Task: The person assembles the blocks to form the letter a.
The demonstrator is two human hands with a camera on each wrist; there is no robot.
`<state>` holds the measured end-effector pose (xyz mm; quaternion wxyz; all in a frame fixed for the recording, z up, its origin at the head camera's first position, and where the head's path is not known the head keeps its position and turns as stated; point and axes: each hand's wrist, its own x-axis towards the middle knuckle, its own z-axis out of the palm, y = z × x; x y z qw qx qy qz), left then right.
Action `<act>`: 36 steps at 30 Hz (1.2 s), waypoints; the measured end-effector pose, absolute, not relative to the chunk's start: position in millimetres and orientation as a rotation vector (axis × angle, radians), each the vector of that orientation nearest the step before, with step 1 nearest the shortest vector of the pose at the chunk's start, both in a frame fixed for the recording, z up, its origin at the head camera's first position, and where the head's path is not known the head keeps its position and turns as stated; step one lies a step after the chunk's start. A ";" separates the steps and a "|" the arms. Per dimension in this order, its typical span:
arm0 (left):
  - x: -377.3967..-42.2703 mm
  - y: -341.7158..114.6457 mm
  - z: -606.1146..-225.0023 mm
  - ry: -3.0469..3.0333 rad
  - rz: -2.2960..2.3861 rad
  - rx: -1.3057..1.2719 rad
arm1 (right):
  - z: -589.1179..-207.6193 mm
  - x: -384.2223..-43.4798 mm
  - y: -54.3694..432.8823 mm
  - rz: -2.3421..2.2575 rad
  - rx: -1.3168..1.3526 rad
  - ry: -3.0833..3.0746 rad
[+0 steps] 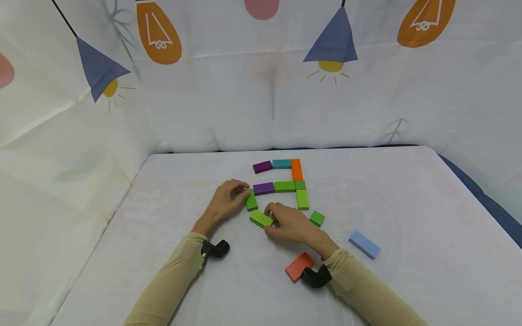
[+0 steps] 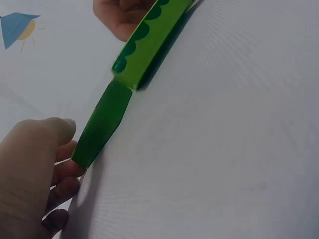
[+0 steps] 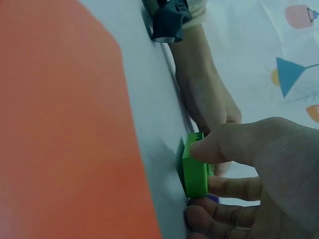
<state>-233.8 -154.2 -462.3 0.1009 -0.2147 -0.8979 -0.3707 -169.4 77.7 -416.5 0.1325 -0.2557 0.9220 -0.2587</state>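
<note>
Both arms wear long khaki-tan sleeves, plain and lightly creased: the left sleeve [image 1: 165, 283] at 7 o'clock in the head view, the right sleeve [image 1: 373, 290] at 5 o'clock. Each ends in a simple cuff at the wrist, leaving the fingers [image 3: 232, 187] bare. A black, curved left wrist unit [image 1: 217, 248] sits at 4 o'clock from its cuff, a small silvery piece at its 8 o'clock end. The matching right wrist unit [image 1: 316, 277], rounded and black, sits at 8 o'clock from its cuff.

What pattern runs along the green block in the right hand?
The green block has dark green scallops; the left wrist view shows them best.
</note>
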 end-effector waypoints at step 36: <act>-231.2 -161.1 -461.8 -2.658 -1.162 -0.759 | -415.1 -164.1 77.7 -0.767 -0.767 2.638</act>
